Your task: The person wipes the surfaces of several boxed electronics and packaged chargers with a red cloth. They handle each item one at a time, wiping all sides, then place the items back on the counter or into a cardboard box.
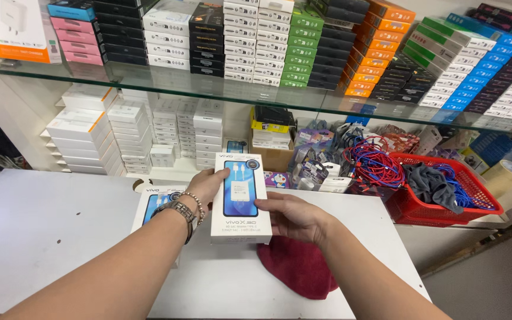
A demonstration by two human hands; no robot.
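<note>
Head view: white charger box [239, 198] held upright between both hands above white table [48, 231]. Left hand [205, 188] grips box's left edge, thumb on front; right hand [294, 217] clasps lower right side. Dark red cloth [297, 266] just below right hand. Second matching box [156, 204] behind left wrist. Beyond right hand, red basket [475, 204] of cables; farther, glass shelf [149, 80] with stacked boxes.

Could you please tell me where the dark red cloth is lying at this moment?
In the head view, the dark red cloth lies on the white table, right of centre, under the right hand and just below the white box.
</note>
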